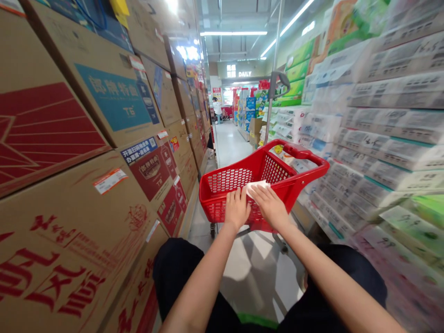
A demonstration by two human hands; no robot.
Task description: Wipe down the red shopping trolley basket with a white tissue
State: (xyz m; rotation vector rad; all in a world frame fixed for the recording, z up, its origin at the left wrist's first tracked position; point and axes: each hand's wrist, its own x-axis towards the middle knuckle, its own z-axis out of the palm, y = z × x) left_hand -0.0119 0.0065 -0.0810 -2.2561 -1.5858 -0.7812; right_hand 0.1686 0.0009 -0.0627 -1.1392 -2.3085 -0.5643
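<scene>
A red shopping cart (225,178) with mesh sides stands in front of me, its handle toward the right. My left hand (237,206) rests on the near rim of the basket, palm down, fingers extended and holding nothing visible. Just right of it, my right hand (268,205) presses a white cloth or tissue (258,186) flat against the same rim. The cloth's edge shows beyond the fingertips; its underside is hidden. No goods can be made out inside the basket.
Stacked cardboard boxes (114,106) wall the left side close by. Wrapped paper packs (388,111) are piled on the right. A metal pole (274,51) rises behind the cart. Down the aisle are a distant person (217,108) and shelves of goods (250,111).
</scene>
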